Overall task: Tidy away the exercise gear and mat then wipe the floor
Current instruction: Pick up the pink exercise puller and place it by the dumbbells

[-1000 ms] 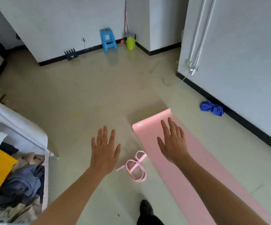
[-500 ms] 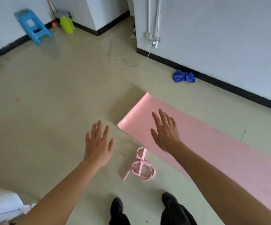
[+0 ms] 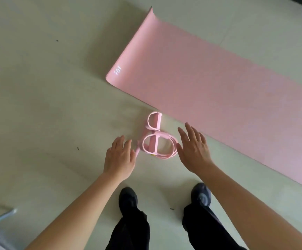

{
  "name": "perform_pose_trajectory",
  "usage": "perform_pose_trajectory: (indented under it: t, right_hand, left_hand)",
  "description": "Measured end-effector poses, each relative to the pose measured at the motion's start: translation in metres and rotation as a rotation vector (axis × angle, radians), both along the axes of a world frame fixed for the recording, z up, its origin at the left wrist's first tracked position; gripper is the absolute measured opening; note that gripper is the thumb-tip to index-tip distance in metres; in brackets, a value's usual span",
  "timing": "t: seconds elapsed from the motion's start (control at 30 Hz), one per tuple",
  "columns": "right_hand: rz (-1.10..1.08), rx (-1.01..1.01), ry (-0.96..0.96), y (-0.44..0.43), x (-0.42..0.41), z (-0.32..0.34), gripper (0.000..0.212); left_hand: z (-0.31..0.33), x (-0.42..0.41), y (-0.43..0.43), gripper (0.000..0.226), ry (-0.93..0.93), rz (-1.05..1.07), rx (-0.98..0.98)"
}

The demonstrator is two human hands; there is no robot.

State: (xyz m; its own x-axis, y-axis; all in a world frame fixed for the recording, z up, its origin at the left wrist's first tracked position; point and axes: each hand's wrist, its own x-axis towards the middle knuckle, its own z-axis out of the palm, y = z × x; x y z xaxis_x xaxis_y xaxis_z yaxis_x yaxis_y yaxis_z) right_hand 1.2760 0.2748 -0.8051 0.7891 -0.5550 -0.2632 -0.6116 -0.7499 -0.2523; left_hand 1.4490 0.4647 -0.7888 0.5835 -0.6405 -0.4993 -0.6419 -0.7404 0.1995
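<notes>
Pink pedal puller (image 3: 156,139) beside mat (image 3: 209,87) edge; left hand (image 3: 119,157), right hand (image 3: 194,150) flank it, open, empty.

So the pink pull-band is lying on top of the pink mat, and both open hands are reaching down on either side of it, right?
Not quite. The head view shows the pink pull-band lying on the bare floor beside the pink mat, not on top of it. The rest holds: the left hand and right hand are open and reaching down on either side of it.
</notes>
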Motion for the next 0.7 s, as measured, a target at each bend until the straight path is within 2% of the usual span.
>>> perform_pose_trajectory:
  t: [0.2, 0.37, 0.47, 0.53, 0.6, 0.7]
  right_hand:
    - [-0.013, 0.085, 0.025, 0.027, -0.010, -0.205, 0.060]
    - [-0.046, 0.120, 0.037, 0.027, 0.004, -0.329, 0.069]
    - [-0.120, 0.116, -0.004, 0.022, 0.017, -0.373, 0.073]
    - [-0.171, 0.060, -0.047, 0.020, 0.024, -0.394, 0.072]
    - [-0.230, 0.011, -0.081, 0.020, 0.028, -0.402, 0.063]
    - [-0.239, 0.085, -0.116, 0.024, 0.027, -0.390, 0.039]
  left_hand:
    - [-0.221, -0.018, 0.012, 0.059, 0.004, -0.083, 0.102]
    - [-0.348, -0.018, 0.014, 0.069, -0.086, 0.034, -0.102]
    - [-0.387, -0.017, 0.015, 0.067, -0.096, 0.259, -0.212]
    - [-0.401, -0.016, 0.019, 0.061, -0.134, 0.258, -0.258]
    - [-0.409, -0.016, 0.024, 0.057, -0.131, 0.241, -0.307]
    - [-0.394, -0.020, 0.026, 0.061, -0.053, 0.329, -0.338]
